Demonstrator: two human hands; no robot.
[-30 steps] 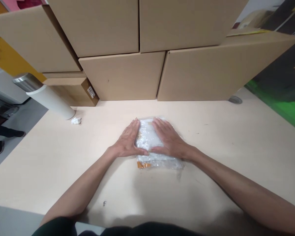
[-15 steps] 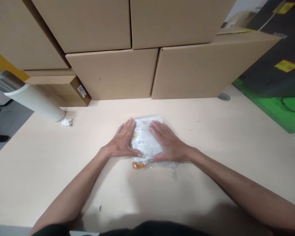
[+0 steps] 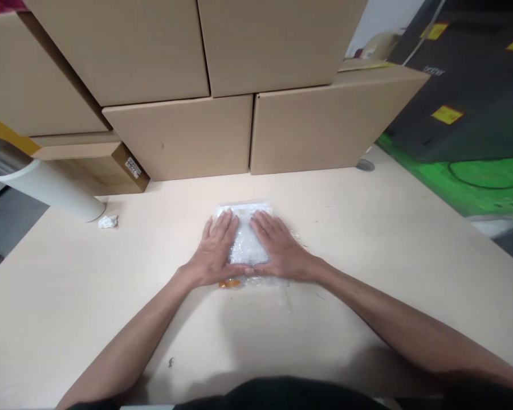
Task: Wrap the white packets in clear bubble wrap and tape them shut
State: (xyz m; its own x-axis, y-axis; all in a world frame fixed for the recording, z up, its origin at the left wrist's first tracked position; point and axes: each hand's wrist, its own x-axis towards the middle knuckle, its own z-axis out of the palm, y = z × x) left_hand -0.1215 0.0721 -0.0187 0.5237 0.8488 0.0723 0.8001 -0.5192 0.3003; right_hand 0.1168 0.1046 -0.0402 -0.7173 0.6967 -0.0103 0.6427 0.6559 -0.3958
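A clear plastic bag with something white inside and an orange bit at its near left corner lies flat in the middle of the pale table. My left hand rests flat on the bag's left side, fingers stretched forward. On the bag's right side my right hand lies flat the same way. The two thumbs nearly meet at the bag's near edge. Neither hand grips anything.
Stacked cardboard boxes wall off the far edge of the table. A white cylinder with a metal cap lies at the far left beside a crumpled white scrap. A small grey disc sits at the far right.
Both hands have slid closer together over the bag, covering more of it. The camera has swung rightward, shifting everything left in view.
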